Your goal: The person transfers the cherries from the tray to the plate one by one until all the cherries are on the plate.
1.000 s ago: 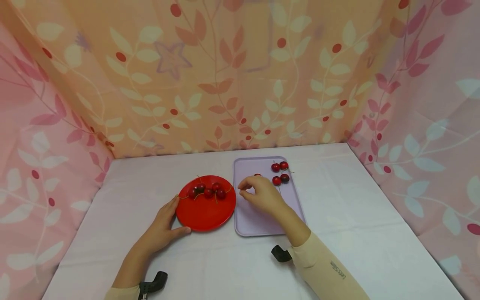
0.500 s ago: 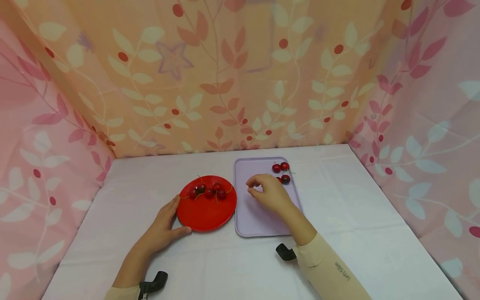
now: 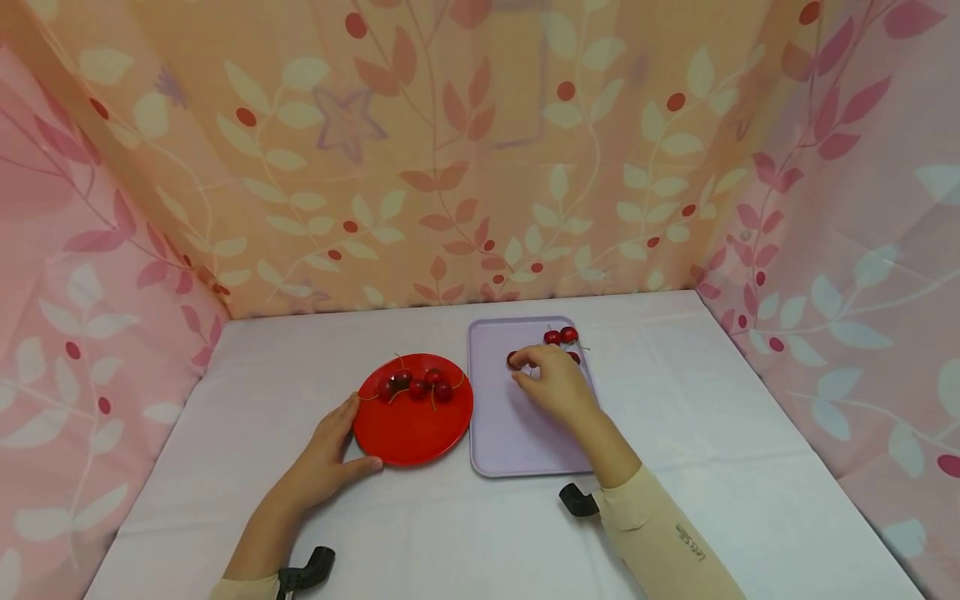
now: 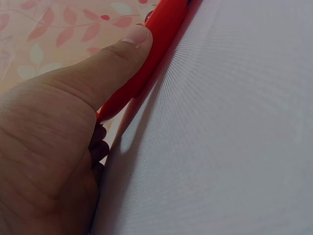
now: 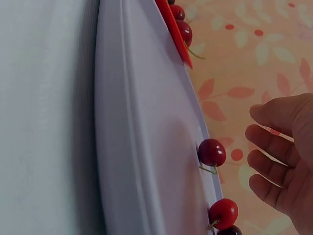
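My left hand (image 3: 351, 435) grips the near-left rim of a red plate (image 3: 411, 425); its thumb (image 4: 129, 46) presses on the rim (image 4: 164, 29). Several cherries (image 3: 417, 384) lie at the plate's far side. To its right, a lilac tray (image 3: 517, 433) carries a lone cherry (image 3: 513, 359) and a small cluster of cherries (image 3: 561, 336) at the far right. My right hand (image 3: 527, 367) hovers over the tray's far half, fingers (image 5: 271, 156) loosely curled and holding nothing. They are just apart from the lone cherry (image 5: 212, 152).
A white cloth (image 3: 712, 433) covers the table. Leaf-patterned fabric walls (image 3: 480, 167) close in the back and both sides. Plate and tray sit almost edge to edge.
My right hand has moved from the tray's left side toward its far right, nearer the cherries there. The lone cherry now shows at its fingertips. My left hand and the plate have stayed put.
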`<state>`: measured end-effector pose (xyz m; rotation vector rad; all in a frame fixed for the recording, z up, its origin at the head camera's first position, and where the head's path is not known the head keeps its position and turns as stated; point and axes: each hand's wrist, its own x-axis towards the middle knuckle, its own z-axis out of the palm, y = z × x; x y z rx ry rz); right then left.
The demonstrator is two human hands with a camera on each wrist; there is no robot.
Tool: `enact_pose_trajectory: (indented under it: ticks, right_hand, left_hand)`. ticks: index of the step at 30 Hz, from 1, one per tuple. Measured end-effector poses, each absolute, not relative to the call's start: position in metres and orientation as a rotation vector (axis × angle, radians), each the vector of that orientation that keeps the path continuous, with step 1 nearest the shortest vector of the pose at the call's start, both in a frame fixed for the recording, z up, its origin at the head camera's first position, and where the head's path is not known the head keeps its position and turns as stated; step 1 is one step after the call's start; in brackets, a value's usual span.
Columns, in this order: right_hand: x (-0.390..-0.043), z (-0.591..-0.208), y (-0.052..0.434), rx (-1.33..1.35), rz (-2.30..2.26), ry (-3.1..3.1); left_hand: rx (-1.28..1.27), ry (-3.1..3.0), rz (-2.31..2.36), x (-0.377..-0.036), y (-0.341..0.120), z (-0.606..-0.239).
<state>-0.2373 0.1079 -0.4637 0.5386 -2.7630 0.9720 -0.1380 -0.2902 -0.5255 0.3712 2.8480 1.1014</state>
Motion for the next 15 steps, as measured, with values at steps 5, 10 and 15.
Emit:
enact_pose_trajectory:
  ticks: [5,10,15]
  right_hand:
    - [-0.240,-0.467,0.114,0.474,0.926,-2.770]
    - [-0.241,-0.470,0.118,0.418,0.910,-2.788]
    - [-0.244,-0.476,0.120,0.394,0.884,-2.804]
  left_hand:
    - [0.369,2.844,1.104,-0.138,-0.290,-0.524]
    - [0.393,2.856,1.114,-0.138,-0.290,-0.525]
    - [0.404,2.860,1.128,-0.136,-0.290,-0.527]
